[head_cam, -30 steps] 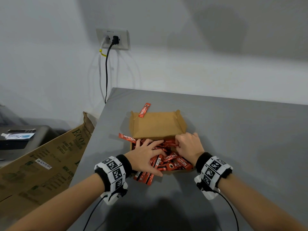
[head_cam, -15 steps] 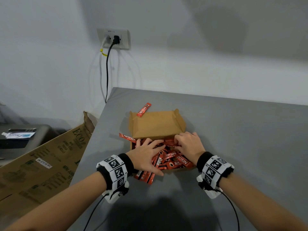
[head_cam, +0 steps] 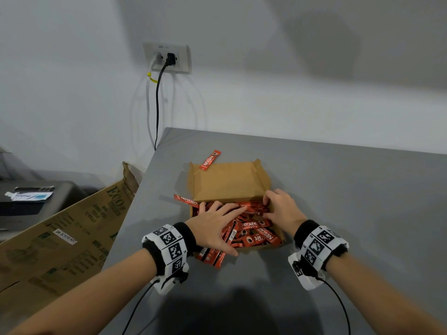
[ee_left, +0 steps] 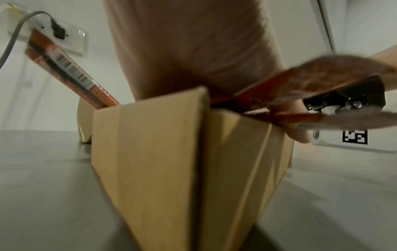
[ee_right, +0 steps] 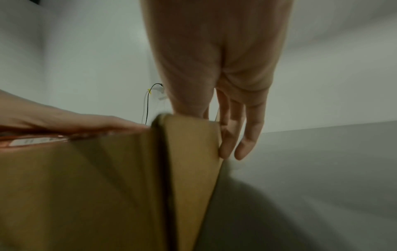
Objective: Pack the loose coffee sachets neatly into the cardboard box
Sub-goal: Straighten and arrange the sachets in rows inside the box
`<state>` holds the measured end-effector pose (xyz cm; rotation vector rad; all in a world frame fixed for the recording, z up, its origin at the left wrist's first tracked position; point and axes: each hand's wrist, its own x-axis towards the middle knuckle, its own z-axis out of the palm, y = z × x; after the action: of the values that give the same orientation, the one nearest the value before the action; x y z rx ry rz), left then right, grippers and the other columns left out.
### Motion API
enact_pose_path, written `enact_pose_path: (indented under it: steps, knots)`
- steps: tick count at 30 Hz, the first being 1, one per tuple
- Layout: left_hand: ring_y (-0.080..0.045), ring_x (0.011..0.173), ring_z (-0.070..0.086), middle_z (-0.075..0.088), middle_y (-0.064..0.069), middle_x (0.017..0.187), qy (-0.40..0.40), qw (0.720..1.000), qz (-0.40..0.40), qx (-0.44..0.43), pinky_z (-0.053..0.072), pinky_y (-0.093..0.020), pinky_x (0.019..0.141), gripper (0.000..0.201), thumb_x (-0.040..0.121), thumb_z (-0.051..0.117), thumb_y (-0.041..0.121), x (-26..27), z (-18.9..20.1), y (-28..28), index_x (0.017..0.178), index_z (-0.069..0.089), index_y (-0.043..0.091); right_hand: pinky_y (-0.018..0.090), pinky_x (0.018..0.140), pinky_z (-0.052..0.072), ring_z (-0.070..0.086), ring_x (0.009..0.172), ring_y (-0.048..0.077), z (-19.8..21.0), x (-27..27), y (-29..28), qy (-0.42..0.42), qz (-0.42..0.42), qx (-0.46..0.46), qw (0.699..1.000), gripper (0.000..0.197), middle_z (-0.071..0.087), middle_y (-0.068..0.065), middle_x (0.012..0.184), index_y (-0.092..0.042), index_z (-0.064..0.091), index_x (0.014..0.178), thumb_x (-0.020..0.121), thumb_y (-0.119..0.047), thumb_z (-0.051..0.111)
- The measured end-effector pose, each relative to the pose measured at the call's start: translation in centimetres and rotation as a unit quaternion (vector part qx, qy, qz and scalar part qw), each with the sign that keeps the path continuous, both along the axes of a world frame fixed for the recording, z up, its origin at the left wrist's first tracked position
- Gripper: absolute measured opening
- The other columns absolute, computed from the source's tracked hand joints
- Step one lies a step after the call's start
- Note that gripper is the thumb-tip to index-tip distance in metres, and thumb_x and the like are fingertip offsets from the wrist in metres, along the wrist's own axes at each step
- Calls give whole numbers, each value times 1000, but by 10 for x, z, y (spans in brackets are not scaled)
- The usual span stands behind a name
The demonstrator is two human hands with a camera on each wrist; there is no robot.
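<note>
The sachets [head_cam: 251, 228] in the box [head_cam: 229, 182] are pressed flat by the open left hand [head_cam: 212, 226], while the box's right wall is gripped by the right hand [head_cam: 283, 209].

— What can you read there?
— "NESCAFE" in white on the red coffee sachets [head_cam: 251, 226] in the box; one of them adds "CLASSIC" below it. The same brand stands on the single sachet [head_cam: 210, 160] leaning over the box's far edge.
— Anything off the table?
— The big carton [head_cam: 72, 228] at the left says "ECO" in green, with a white sticker whose code is too small to make out. The wall socket [head_cam: 167, 58] carries a small label, roughly "9PF-11", hard to be sure.
</note>
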<state>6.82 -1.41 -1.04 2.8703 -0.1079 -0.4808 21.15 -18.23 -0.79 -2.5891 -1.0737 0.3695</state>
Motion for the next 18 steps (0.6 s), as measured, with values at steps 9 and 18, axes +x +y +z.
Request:
enact_pose_path:
  steps: [9,18]
  knots:
    - [-24,133,23,13,1,153,-16,997,-20,73,15,-59,109,109,67,51,81,3,-2,-5,149,11,21,32,74,45,55,86,24,-5,-1,5,-31,-42,2,999,23,47,0,92,-16,48,75,77,-11,70]
    - [-23,132,21,11,2,152,-13,998,-7,61,13,-54,110,114,66,53,80,3,-2,-5,150,9,17,39,88,38,46,106,19,10,-19,2,-159,12,-2,987,25,50,-2,108,-20,62,91,75,-36,72]
